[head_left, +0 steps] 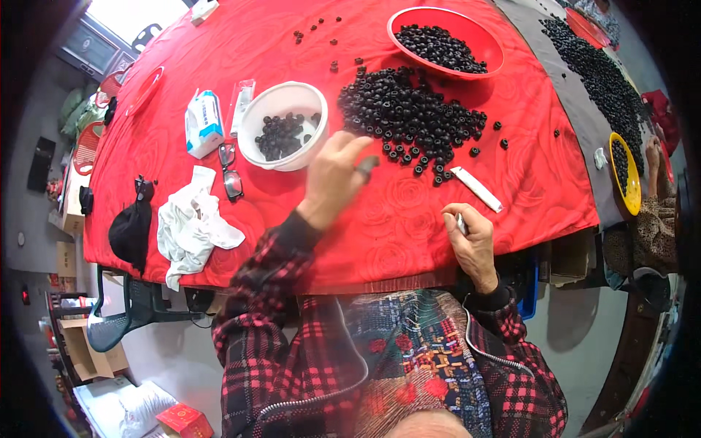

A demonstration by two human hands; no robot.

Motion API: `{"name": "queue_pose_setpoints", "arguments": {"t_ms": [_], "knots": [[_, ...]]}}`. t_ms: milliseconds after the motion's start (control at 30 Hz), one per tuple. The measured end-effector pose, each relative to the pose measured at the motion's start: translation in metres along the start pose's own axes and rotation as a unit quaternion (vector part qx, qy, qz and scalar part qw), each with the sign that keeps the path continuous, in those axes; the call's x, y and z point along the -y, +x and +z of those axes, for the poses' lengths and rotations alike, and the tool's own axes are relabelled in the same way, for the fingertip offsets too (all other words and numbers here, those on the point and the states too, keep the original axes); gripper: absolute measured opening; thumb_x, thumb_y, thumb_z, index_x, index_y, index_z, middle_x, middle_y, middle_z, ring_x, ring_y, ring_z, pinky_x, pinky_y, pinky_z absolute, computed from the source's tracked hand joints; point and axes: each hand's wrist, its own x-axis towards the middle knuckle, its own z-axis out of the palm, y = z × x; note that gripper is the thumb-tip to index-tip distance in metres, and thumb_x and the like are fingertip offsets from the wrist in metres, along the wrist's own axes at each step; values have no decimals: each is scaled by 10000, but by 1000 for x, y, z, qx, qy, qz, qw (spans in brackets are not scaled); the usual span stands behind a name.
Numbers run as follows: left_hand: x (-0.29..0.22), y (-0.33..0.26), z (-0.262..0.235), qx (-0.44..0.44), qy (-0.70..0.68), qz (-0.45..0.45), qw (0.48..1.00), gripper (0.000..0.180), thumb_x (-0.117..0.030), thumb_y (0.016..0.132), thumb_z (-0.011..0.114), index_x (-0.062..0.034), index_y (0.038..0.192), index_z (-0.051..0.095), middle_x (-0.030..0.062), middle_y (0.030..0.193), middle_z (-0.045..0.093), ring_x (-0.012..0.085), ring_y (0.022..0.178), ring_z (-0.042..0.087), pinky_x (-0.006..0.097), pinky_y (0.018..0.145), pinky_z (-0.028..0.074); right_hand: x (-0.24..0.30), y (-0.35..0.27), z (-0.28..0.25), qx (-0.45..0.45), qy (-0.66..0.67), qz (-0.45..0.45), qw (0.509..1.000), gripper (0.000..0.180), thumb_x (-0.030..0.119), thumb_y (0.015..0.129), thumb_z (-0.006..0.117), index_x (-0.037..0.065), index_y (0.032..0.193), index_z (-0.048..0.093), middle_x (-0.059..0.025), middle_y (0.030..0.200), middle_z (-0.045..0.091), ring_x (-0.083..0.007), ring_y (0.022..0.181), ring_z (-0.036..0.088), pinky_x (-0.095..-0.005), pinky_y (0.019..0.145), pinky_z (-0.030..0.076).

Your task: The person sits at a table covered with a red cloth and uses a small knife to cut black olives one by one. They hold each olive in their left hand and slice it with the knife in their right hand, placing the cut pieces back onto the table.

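Mostly, the small black pieces (409,117) lie in a loose, heaped spread on the red tablecloth (537,175), beyond the hands. They look like stubby, rounded rings: dark all over, with a light glint on their upper sides, and a hole showing in the middle of many. They lie at all angles, crowded at the centre and thinning to single pieces along the near and right edges. A few more are scattered farther off.

The left hand (336,175) is over the cloth between the heap and the white bowl (283,101), its thumb and fingers partly spread. It is blurred, with a dark grey patch at one fingertip; whether it has hold of a piece, I cannot tell. The right hand (473,244) is nearer the body, fingers curled, thumb close to the forefinger. Something small and greyish shows there, but whether it is gripped is unclear.

Just beyond the right hand lies a slim white tube (477,189). More black pieces partly fill the white bowl, while the red bowl (418,16) beyond the heap holds many. Left of the white bowl are eyeglasses (231,175), a blue-and-white box (204,125) and a crumpled white cloth (193,230).
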Motion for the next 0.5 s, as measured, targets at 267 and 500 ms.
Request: {"name": "queue_pose_setpoints", "arguments": {"t_ms": [267, 500], "knots": [[3, 26, 67, 78, -35, 47, 995, 223, -214, 748, 706, -90, 932, 683, 104, 928, 572, 277, 852, 558, 372, 726, 477, -6, 3, 5, 47, -82, -67, 993, 157, 14, 747, 641, 5, 889, 577, -145, 753, 574, -297, 670, 589, -349, 591, 455], [-3, -9, 49, 103, -80, 32, 991, 184, -190, 746, 711, -88, 894, 669, 111, 915, 559, 285, 850, 548, 382, 731, 462, -12, -2, 6, 56, -115, -79, 989, 250, 13, 683, 632, 21, 926, 576, -137, 767, 556, -308, 675, 589, -374, 584, 459]]}}
